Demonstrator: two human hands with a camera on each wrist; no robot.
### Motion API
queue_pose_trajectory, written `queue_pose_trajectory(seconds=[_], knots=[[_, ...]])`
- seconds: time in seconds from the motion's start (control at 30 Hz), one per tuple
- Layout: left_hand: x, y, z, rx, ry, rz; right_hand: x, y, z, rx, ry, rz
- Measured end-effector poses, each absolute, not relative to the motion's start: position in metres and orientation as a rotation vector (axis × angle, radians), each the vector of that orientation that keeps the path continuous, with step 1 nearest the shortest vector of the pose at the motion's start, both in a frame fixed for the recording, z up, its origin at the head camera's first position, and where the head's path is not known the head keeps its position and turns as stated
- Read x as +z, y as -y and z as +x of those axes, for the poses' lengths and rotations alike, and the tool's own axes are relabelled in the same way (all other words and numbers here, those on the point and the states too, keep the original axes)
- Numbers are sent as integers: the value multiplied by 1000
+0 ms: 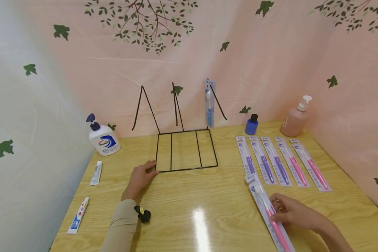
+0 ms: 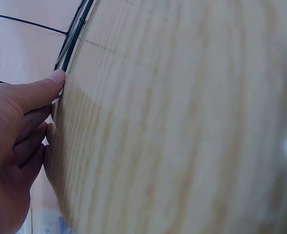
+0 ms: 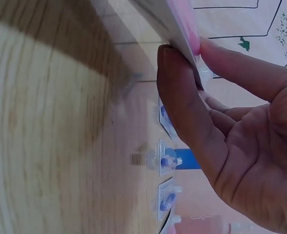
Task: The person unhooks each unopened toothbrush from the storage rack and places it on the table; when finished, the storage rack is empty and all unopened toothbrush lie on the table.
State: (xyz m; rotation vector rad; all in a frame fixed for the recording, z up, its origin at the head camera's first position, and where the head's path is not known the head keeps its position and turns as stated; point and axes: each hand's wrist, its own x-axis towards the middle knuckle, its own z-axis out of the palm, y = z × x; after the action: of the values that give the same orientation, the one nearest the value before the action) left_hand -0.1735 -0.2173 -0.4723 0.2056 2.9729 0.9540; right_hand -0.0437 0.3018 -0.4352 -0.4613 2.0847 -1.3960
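A black wire rack (image 1: pixel 186 169) stands on the table against the backdrop, with a packaged blue toothbrush (image 1: pixel 209 105) hanging at its right hook. At the rack's front left corner, my left hand (image 1: pixel 141 177) holds the wire between thumb and fingers; the thumb (image 2: pixel 48 87) lies along it in the left wrist view. My right hand (image 1: pixel 294 211) pinches the edge of a packaged pink toothbrush (image 1: pixel 272 218), lifted and tilted above the table. The right wrist view shows the pack's card (image 3: pixel 175 29) between thumb and fingers. Beyond it lies a row of packaged purple toothbrushes (image 1: pixel 264 164) and pink toothbrushes (image 1: pixel 315 171).
On the left are a white pump bottle (image 1: pixel 105 141) and two toothpaste tubes (image 1: pixel 96 174), (image 1: pixel 78 217). A blue bottle (image 1: pixel 251 125) and a pink pump bottle (image 1: pixel 294 120) stand at the back right. The wooden table (image 1: pixel 182 203) meets a leaf-patterned cloth (image 1: pixel 129 66).
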Motion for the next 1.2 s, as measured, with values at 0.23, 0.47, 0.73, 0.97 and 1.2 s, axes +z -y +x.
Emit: queue_pose_trajectory(seconds=[0.23, 0.47, 0.73, 0.97, 1.2], knots=[[-473, 217, -174, 976, -2976, 213, -436, -302, -42, -1320, -2129, -478], [-472, 216, -174, 980, -2970, 196, -438, -309, -38, -1324, -2103, -500], [-473, 217, -175, 956, -2982, 205, -440, -312, -37, -1290, -2158, -527], [-474, 218, -175, 965, -2965, 184, -440, -312, -36, -1197, -2301, -534], [-474, 217, -175, 983, -2955, 186, -440, -312, -31, -1174, -2353, -476]])
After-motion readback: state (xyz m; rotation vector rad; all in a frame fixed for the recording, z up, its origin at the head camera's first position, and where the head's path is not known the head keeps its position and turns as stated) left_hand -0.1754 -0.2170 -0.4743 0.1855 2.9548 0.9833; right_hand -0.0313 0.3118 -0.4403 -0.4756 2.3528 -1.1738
